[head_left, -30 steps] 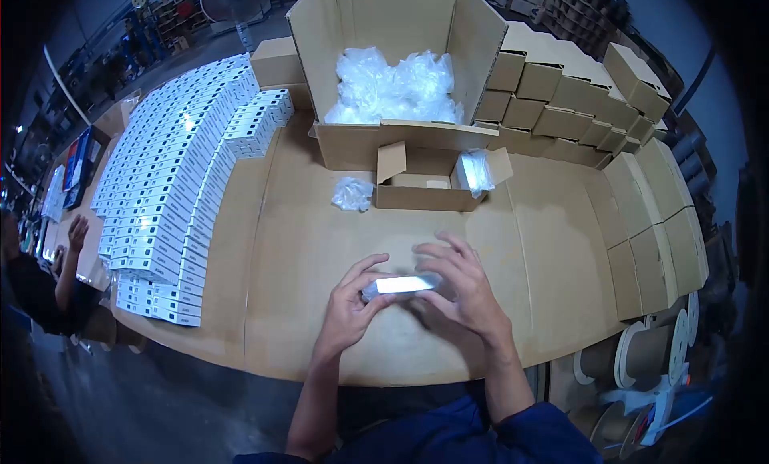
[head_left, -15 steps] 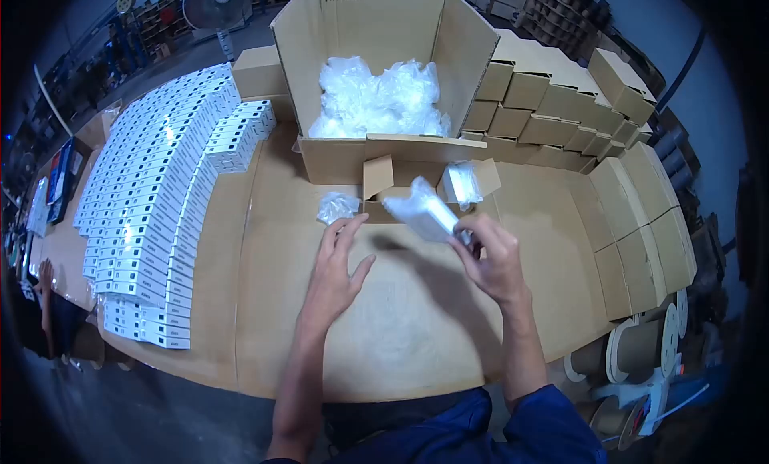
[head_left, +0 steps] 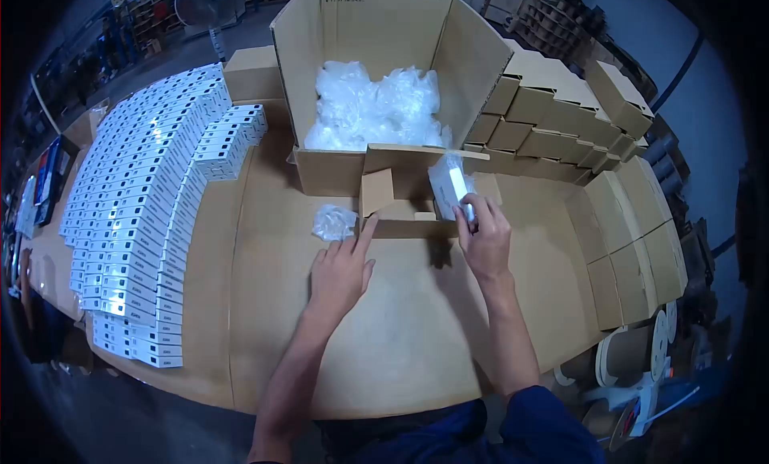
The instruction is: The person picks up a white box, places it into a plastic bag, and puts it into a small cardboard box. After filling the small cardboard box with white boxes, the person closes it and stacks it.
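My right hand (head_left: 486,233) pinches the lower end of a white packet in clear plastic (head_left: 448,184), tilted over the right part of a small open cardboard box (head_left: 407,228). My left hand (head_left: 340,273) has its fingers stretched out, the index fingertip right at the box's front left corner. One flap of this box stands up on its left. Beside my left fingertips lies a crumpled clear plastic bag (head_left: 333,222), whose contents are unclear. The packet hides much of the box's right side.
Behind stands a large carton (head_left: 332,172) filled with clear plastic bags (head_left: 376,104). Stacked white boxes (head_left: 128,216) cover the left side. Brown cardboard boxes (head_left: 545,112) are piled at back right, more (head_left: 633,240) at the right edge. Cable reels (head_left: 633,356) stand below the table at right.
My right hand has carried the packet from in front of the small box to over its right side, turning it more upright. My left index finger has come to the box's corner.
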Available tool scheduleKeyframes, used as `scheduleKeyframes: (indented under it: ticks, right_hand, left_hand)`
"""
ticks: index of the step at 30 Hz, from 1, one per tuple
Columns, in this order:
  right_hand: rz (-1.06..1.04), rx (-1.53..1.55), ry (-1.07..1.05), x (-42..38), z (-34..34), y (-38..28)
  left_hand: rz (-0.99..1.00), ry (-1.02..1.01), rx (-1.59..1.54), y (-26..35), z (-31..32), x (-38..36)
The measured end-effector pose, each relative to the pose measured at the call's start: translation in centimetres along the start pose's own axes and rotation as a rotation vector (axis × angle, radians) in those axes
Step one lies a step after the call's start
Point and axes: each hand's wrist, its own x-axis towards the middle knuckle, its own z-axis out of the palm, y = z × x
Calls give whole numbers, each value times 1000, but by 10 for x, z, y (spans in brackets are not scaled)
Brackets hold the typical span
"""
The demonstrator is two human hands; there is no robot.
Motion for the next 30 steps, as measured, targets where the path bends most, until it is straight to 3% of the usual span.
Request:
scheduleKeyframes:
  ticks: [5, 12, 16, 22, 24, 27, 30]
  right_hand:
    - [15, -85, 6, 5, 28, 19]
    - [135, -243, -147, 6, 46, 16]
    - [172, -318, -183, 9, 39, 5]
    - [246, -297, -279, 0, 32, -14]
    - [98, -423, -151, -13, 43, -4]
    - [1, -135, 60, 5, 36, -53]
    - [-31, 459, -73, 17, 59, -121]
  left_hand:
    - [-10, 18, 68, 6, 6, -3]
    - [-44, -24, 82, 4, 6, -3]
    - [-21, 56, -67, -9, 0, -4]
    - [-144, 107, -204, -47, -23, -20]
    - [-140, 178, -166, -72, -33, -20]
    - [-171, 248, -56, -128, -55, -15]
    - [-170, 397, 59, -180, -78, -1]
